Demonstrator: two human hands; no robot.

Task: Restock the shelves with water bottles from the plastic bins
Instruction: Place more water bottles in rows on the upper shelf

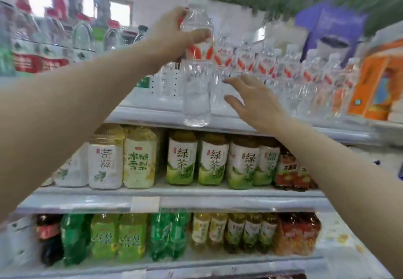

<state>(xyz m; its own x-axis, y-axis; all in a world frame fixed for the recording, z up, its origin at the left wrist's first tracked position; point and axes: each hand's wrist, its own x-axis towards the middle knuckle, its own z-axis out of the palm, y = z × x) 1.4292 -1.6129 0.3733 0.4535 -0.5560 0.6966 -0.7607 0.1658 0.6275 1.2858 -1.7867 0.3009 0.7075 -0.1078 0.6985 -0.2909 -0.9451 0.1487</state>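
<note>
step: shelving | left hand (174, 32) clamped on water bottle (197, 60) | right hand (253, 102) spread, empty | we lower it upright into the top shelf (152, 112) gap beside the water row (283, 69)

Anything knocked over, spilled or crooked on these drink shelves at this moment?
Nothing stands out. The left hand grips one water bottle upright before the top shelf, the right hand open beside it. Shelved water bottles and tea bottles look upright, though blurred.
</note>
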